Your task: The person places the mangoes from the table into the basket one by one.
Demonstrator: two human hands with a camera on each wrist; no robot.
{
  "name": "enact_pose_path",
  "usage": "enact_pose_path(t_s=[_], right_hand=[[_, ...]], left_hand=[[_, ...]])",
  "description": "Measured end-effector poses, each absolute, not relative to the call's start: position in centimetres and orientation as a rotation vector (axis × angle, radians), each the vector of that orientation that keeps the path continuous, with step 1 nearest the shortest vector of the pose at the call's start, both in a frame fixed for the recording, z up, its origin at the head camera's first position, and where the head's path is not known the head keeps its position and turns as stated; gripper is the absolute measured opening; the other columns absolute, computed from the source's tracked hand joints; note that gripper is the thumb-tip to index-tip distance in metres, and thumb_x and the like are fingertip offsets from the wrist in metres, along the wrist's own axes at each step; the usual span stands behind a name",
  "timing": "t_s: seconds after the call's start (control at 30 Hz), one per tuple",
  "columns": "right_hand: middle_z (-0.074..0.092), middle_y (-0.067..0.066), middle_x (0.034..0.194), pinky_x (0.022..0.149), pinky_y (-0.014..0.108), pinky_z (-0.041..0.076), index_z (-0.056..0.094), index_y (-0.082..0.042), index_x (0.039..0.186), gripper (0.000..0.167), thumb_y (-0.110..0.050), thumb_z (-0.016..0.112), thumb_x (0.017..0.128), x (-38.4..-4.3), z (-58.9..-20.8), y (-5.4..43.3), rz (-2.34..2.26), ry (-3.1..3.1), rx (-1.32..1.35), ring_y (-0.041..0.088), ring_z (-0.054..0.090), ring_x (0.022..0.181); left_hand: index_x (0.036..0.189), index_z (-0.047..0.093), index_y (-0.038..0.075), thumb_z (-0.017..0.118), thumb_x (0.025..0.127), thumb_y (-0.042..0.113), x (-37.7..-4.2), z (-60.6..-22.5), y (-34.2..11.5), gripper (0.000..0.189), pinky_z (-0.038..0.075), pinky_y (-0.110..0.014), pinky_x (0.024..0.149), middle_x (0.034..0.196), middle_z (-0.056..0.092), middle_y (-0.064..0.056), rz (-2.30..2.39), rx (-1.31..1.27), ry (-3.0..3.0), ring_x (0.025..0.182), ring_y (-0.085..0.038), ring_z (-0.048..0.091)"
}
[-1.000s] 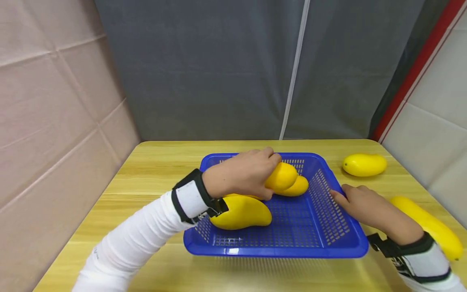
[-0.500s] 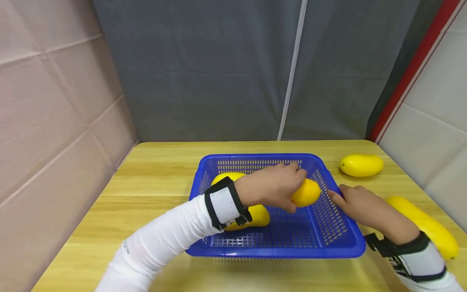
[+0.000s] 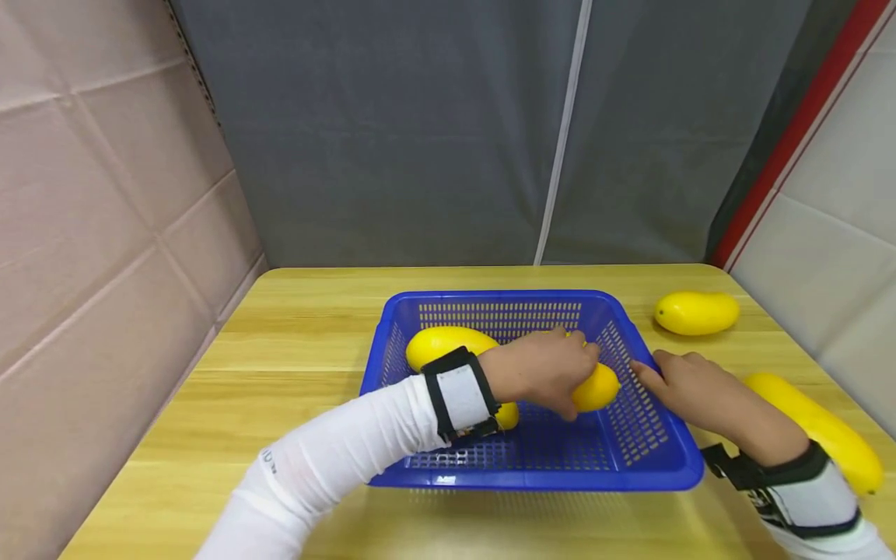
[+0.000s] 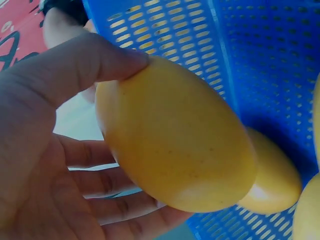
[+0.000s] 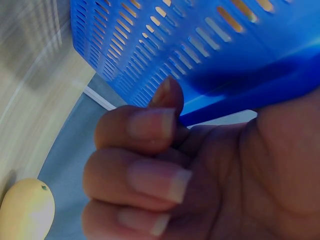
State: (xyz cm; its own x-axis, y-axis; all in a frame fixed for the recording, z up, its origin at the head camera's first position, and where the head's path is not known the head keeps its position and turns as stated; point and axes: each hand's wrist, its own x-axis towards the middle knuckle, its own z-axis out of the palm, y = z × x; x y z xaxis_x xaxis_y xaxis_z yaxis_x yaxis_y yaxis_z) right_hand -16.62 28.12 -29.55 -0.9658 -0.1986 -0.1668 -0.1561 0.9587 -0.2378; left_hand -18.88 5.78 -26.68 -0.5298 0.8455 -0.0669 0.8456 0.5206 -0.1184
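My left hand (image 3: 549, 369) grips a yellow mango (image 3: 596, 389) low inside a blue plastic basket (image 3: 546, 481), toward its right side. In the left wrist view, thumb and fingers lie round the held mango (image 4: 175, 135), and another mango (image 4: 272, 175) shows just behind it. Farther left in the basket are a mango (image 3: 444, 344) and one mostly hidden under my left wrist (image 3: 508, 416). My right hand (image 3: 700, 393) holds the basket's right rim; in the right wrist view its curled fingers (image 5: 135, 175) are at the rim.
Outside the basket, a yellow mango (image 3: 696, 313) lies at the back right of the wooden table (image 3: 301, 342). A longer yellow fruit (image 3: 819, 428) lies beside my right forearm, partly covered by it. A grey curtain (image 3: 392, 140) hangs behind the table.
My left hand has carried the mango rightward and lowered it in the basket, uncovering a mango at the left. My right hand has stayed on the rim.
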Motion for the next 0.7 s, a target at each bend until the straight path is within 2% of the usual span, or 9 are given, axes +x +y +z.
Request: enact_pose_path(t_s=[0.27, 0.47, 0.7], right_hand=[[0.053, 0.004, 0.068, 0.052, 0.030, 0.048, 0.050, 0.016, 0.113, 0.062, -0.043, 0.036, 0.102, -16.7, -29.4, 27.9, -0.355, 2.913, -0.271, 0.014, 0.055, 0.056], [0.054, 0.004, 0.068, 0.052, 0.029, 0.049, 0.047, 0.018, 0.116, 0.062, -0.042, 0.037, 0.102, -16.7, -29.5, 27.7, -0.363, 2.905, -0.258, 0.014, 0.055, 0.055], [0.053, 0.004, 0.067, 0.052, 0.029, 0.048, 0.049, 0.018, 0.114, 0.061, -0.041, 0.038, 0.102, -16.6, -29.5, 27.5, -0.345, 2.924, -0.273, 0.014, 0.054, 0.055]], left_hand=[[0.121, 0.054, 0.015, 0.076, 0.074, 0.048, -18.7, -28.3, 6.6, 0.062, 0.047, -0.024, 0.072, 0.104, 0.053, 0.002, -0.306, 1.505, 2.717, 0.085, -0.014, 0.050], [0.126, 0.054, 0.014, 0.075, 0.075, 0.049, -18.7, -29.3, 7.0, 0.065, 0.048, -0.025, 0.077, 0.112, 0.053, 0.001, -0.406, 1.508, 2.683, 0.090, -0.015, 0.051], [0.122, 0.058, 0.015, 0.074, 0.076, 0.049, -18.4, -30.2, 7.4, 0.059, 0.047, -0.025, 0.077, 0.109, 0.053, 0.001, -0.515, 1.564, 2.675, 0.089, -0.015, 0.051]])
